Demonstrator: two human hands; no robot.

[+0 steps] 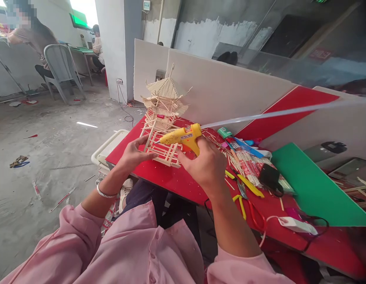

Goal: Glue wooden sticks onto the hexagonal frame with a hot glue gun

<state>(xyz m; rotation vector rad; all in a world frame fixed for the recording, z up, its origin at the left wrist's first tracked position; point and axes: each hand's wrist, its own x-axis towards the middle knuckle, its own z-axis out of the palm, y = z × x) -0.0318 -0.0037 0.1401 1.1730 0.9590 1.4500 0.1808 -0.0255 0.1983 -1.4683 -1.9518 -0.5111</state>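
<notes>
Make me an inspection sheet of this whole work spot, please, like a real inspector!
Surface: red tabletop, small pale bits on it.
Job's things: stick model standing upright; yellow glue gun with its nozzle at the model's lower part.
Clutter: bagged sticks, yellow-handled pliers and a black item, on the right.
Hands: left hand at the model's near left side, grip unclear; right hand holds the glue gun.
Cables: pale cord at a white block; dark cable on the floor.
Surroundings: litter on the concrete floor; a pale chair at far left; people beyond.
</notes>
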